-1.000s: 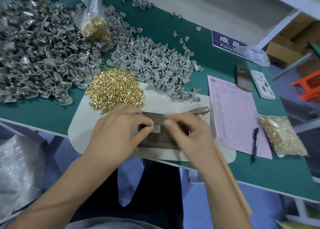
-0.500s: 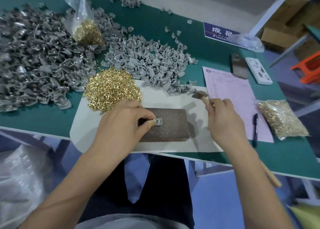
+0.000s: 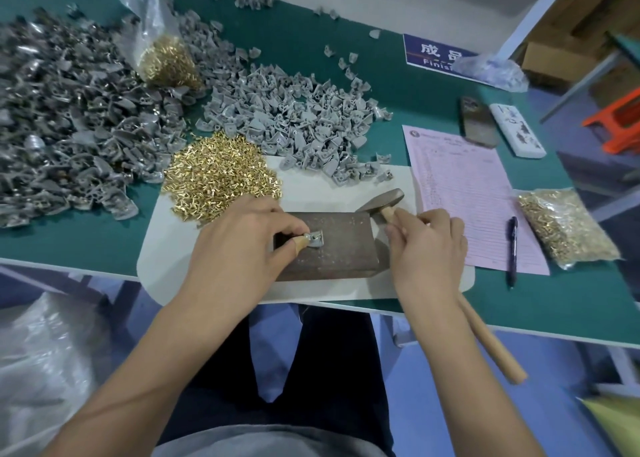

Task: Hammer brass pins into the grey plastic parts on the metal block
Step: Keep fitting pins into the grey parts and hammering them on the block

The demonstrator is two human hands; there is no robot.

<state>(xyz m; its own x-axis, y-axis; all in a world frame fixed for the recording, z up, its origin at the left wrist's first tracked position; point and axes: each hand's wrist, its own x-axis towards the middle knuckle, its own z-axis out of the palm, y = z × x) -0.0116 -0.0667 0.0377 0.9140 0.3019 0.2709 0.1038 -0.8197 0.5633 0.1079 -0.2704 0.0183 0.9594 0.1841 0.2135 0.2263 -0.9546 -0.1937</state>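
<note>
Pointing up-left: hammer (image 3: 381,202) head, handle down-right.

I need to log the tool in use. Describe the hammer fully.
The hammer has a dull grey metal head on a pale wooden handle. The right hand grips the handle just below the head; the rest of the handle sticks out past the wrist, over the table's front edge. The head hangs beside the far right corner of the metal block, tilted; whether it touches the block cannot be told.
</note>
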